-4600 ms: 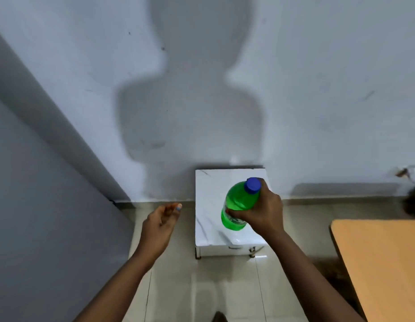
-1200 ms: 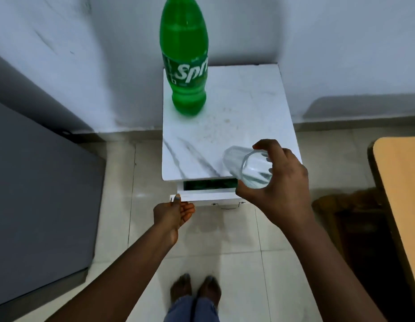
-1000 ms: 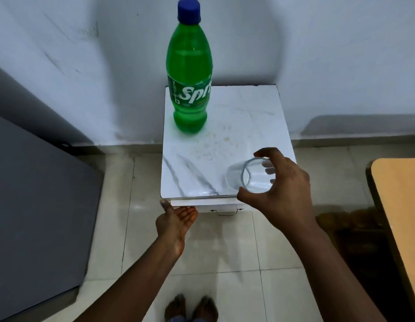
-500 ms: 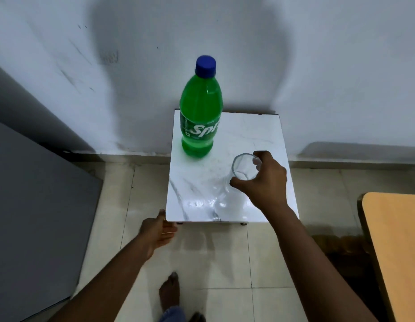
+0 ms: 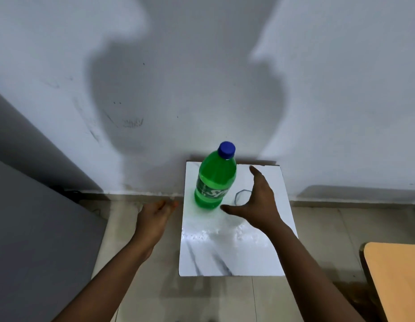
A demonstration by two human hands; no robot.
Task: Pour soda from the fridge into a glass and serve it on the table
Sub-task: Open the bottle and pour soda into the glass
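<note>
A green soda bottle (image 5: 214,182) with a blue cap stands upright at the back left of a small white marble-topped table (image 5: 236,247). A clear empty glass (image 5: 241,195) stands upright just right of the bottle, partly hidden by my right hand (image 5: 257,203). That hand hovers over the glass with thumb and fingers spread wide, holding nothing. My left hand (image 5: 155,217) hangs left of the table over the floor, fingers loosely together and empty.
A white wall rises right behind the small table. The grey fridge side (image 5: 34,228) fills the left. An orange wooden table (image 5: 397,280) shows at the lower right corner. Beige floor tiles (image 5: 202,298) lie in front.
My right hand set the glass down beside the bottle and let go of it, fingers now spread. My left hand rose toward the table's left edge. The view pulled back.
</note>
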